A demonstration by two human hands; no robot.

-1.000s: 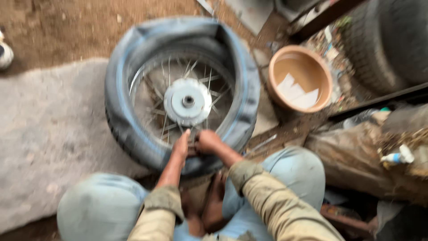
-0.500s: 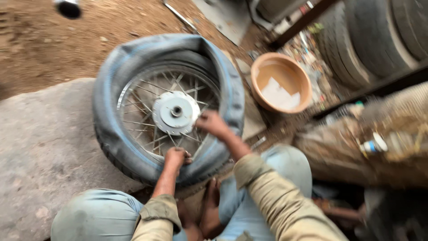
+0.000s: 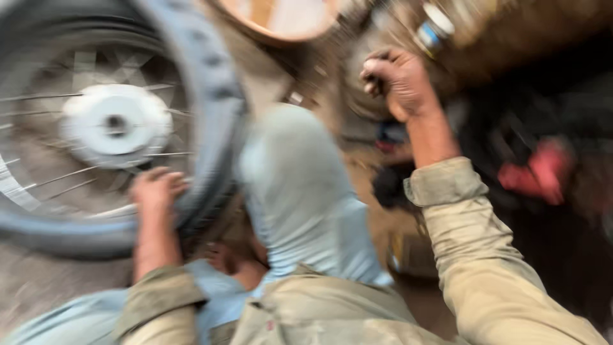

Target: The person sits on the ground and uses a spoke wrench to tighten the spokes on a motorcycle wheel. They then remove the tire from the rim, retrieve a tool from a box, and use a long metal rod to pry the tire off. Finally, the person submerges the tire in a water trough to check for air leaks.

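Note:
The view is badly blurred. A spoked wheel with a grey-blue tyre [image 3: 217, 96] and a white hub [image 3: 115, 124] lies at the left. My left hand [image 3: 156, 188] grips the near inner edge of the tyre, fingers over the rim. My right hand [image 3: 399, 80] is stretched far out to the upper right, away from the wheel, with its fingers curled among dark clutter. The blur hides whether anything is in it. My knee in light blue trousers [image 3: 300, 191] stands between the two arms.
A round tan bowl [image 3: 281, 19] sits at the top edge, just beyond the tyre. A small can with a blue band [image 3: 437, 25] lies near my right hand. Something red [image 3: 536, 169] shows in the dark clutter at the right.
My right hand has left the wheel and swung out to the right into the clutter. The camera has dropped closer and turned right. My left hand stays on the tyre.

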